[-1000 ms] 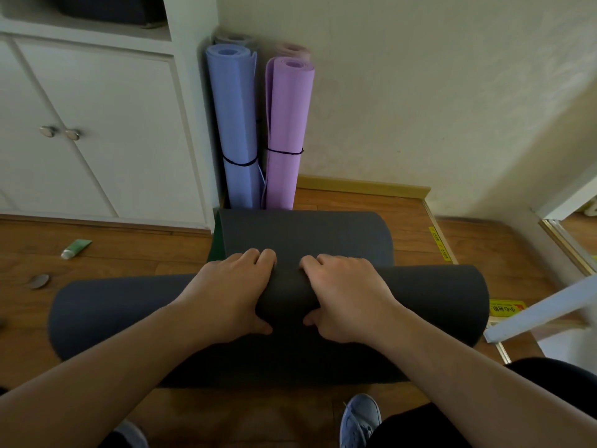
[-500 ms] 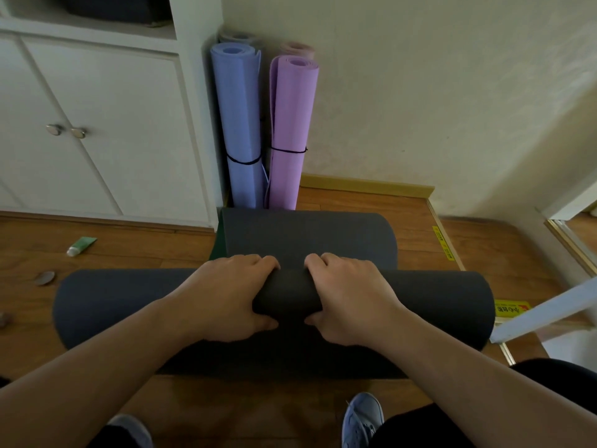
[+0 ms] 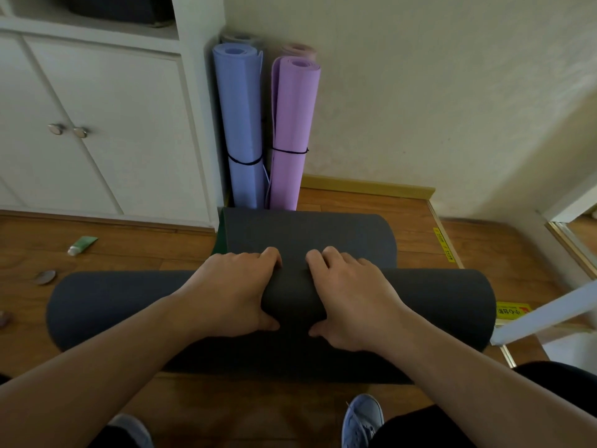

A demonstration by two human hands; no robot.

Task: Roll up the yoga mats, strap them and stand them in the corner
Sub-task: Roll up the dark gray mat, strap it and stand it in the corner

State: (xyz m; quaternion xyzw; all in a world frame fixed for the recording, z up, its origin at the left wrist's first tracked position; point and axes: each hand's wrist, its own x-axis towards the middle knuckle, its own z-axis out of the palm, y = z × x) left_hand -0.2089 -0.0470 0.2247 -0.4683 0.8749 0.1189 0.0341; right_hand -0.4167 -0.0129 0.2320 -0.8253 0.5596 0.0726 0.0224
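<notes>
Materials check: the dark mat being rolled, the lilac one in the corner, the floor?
Dark grey mat: looks like matte foam or rubber; no glare, bends into a soft thick roll.
Purple mat: probably thinner foam; smooth, dull, its black band pinches it slightly.
Floor: wood or wood-look laminate; grain, plank seams, slight sheen.

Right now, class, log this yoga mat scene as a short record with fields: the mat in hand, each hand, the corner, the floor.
mat in hand: dark grey mat, partly rolled, lying across the wood floor; unrolled part reaches toward the corner
left hand: left hand curled over the roll, near its middle
right hand: right hand curled over the roll, beside the left
corner: blue mat and purple mat upright, each with a black strap; two more rolls behind them
floor: green tube lying at left
</notes>
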